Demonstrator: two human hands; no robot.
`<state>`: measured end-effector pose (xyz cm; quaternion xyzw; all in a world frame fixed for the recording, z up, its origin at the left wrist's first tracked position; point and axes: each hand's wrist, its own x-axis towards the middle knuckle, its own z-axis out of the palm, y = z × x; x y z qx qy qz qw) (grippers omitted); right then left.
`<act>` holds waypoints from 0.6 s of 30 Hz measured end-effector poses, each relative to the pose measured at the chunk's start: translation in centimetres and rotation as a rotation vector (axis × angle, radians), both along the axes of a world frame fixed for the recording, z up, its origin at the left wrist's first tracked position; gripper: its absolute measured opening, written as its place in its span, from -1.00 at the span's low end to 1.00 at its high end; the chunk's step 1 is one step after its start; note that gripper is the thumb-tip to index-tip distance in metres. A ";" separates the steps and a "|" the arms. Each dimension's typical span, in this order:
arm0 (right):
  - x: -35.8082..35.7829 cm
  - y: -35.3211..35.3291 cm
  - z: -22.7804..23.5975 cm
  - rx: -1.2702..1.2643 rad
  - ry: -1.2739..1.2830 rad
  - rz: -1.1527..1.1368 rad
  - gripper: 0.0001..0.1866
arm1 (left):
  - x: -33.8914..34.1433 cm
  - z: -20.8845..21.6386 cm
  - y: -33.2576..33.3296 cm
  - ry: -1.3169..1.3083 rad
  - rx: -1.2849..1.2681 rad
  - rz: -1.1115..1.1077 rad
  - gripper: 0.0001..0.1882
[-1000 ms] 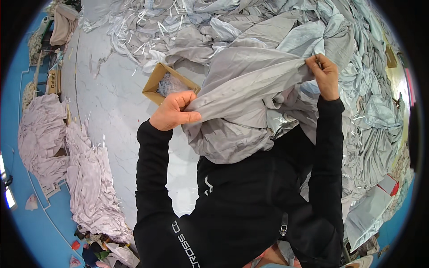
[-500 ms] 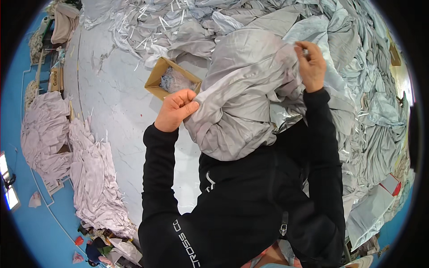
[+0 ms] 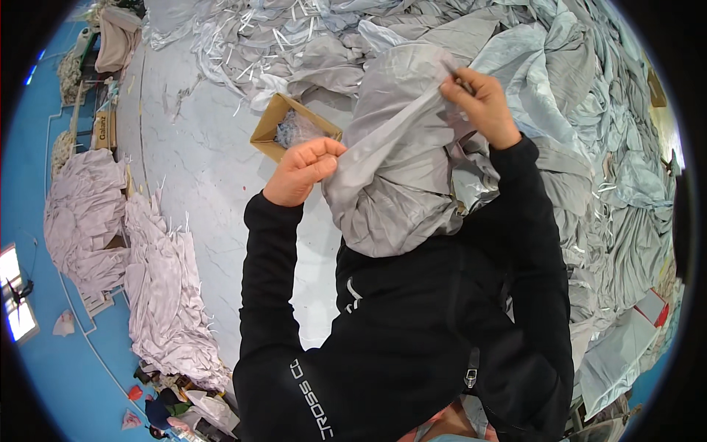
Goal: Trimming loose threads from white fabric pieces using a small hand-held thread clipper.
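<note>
**Q:** While both arms are raised in front of the chest, what do the hands hold?

**A:** The left hand (image 3: 302,171) is clenched on a fold of the grey garment (image 3: 401,177), its fingers (image 3: 324,151) curled tight over the fabric edge. The right hand (image 3: 479,103) pinches the same garment higher up, thumb and fingers closed on a small gathered part of the cloth. What exactly sits inside that pinch is too small to tell; it may be a seam or a tag.

**Q:** Where is the garment?

**A:** It hangs between the two hands, stretched in a taut band from the left fist up to the right pinch, with the rest drooping in loose folds against the black sweatshirt (image 3: 412,331). It is lifted clear of the bench (image 3: 199,169).

**Q:** What lies around it?

**A:** An open cardboard box (image 3: 283,125) holding pale scraps rests on the pale marbled bench, just beyond the left hand. A large heap of grey garments (image 3: 589,147) covers the far and right side of the bench. Two stacks of pinkish garments (image 3: 158,287) lie at the left, near the blue floor (image 3: 66,368).
</note>
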<state>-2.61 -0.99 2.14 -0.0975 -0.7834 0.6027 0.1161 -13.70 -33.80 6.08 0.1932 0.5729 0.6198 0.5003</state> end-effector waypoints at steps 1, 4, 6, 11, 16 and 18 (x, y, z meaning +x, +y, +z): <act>0.1 0.8 0.1 0.010 0.055 -0.048 -0.84 | -0.1 -0.2 0.2 -0.032 -0.035 -0.065 -0.67; 0.4 2.4 0.0 -0.014 0.110 -0.143 -0.84 | 0.0 -1.1 0.7 -0.060 -0.061 -0.123 -0.59; 0.9 3.7 -0.8 0.009 0.112 -0.243 -0.85 | 0.5 -0.6 1.8 -0.085 -0.056 -0.139 -0.58; 1.9 5.4 -1.3 -0.025 0.109 -0.305 -0.86 | 0.8 0.3 3.6 0.008 -0.062 -0.273 -0.52; 2.1 6.1 -0.9 -0.031 0.170 -0.377 -0.79 | 1.5 0.4 4.8 0.048 -0.049 -0.271 -0.55; 2.3 6.0 -0.6 -0.053 0.178 -0.366 -0.80 | 1.4 0.6 4.6 0.055 -0.054 -0.271 -0.58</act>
